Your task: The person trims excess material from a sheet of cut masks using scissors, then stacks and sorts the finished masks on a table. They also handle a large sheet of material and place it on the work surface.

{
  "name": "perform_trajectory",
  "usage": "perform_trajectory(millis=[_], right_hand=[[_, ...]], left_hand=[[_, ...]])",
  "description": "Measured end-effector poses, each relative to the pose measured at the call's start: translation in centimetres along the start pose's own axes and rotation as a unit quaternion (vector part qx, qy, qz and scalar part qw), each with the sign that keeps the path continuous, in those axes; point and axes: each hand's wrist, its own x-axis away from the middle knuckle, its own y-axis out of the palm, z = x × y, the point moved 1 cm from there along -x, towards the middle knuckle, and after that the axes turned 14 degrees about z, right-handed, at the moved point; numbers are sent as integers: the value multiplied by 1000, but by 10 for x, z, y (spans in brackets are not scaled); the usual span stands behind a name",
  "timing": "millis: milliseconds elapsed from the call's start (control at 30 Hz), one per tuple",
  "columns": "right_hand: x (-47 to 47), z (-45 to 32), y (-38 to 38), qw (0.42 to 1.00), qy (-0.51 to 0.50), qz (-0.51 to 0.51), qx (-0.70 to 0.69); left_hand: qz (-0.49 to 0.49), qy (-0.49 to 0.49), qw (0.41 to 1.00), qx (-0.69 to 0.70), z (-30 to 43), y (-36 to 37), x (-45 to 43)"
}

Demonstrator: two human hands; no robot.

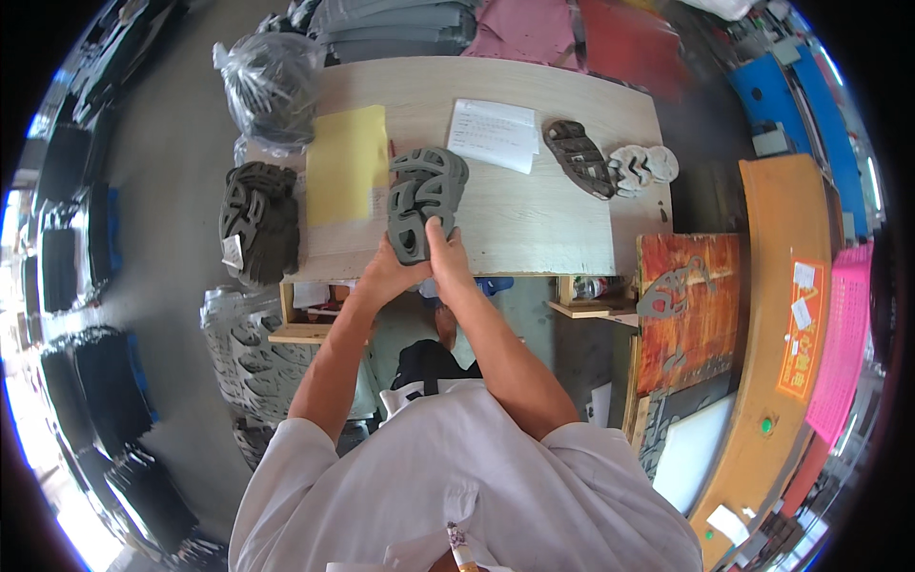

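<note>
Between both hands is a stack of grey cut-out shoe sole pieces (pixel 427 187), upright above the near part of the pale wooden table (pixel 536 243). My left hand (pixel 397 275) grips its lower left end, and my right hand (pixel 448 256) holds the lower right side with the thumb on the front. Just left of the stack lies a yellow sheet (pixel 346 164). Behind and to the right is a white paper with handwriting (pixel 495 134). A dark sole piece (pixel 579 159) and a whitish sole piece (pixel 643 170) rest at the table's right end.
A bundle of dark sole pieces (pixel 259 223) and a filled clear plastic bag (pixel 271 89) stand at the left edge. Open wooden drawers (pixel 307 333) project below the tabletop. An orange-brown bench (pixel 768 329) and pink basket (pixel 843 343) stand right. Grey sheets (pixel 393 28) are stacked behind.
</note>
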Motion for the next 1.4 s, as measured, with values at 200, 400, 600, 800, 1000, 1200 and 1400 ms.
perform_trajectory(millis=[200,400,600,800,1000,1200,1400], right_hand=[[1,-9,-13,998,7,-31,45],[16,17,-130,995,54,-63,48],[71,104,-305,981,133,64,126],[152,173,-393,962,165,217,24],[226,251,-442,935,190,285,-91],[287,323,-491,922,212,275,-169],[309,334,-542,923,231,270,-148]], left_hand=[[-84,-11,996,27,-5,-16,-14],[177,0,983,-50,13,-36,29],[45,211,973,86,145,-30,150],[-747,174,578,281,262,55,241],[-854,64,483,181,279,136,377],[-811,-424,404,24,220,176,495],[-726,-210,652,54,191,171,519]])
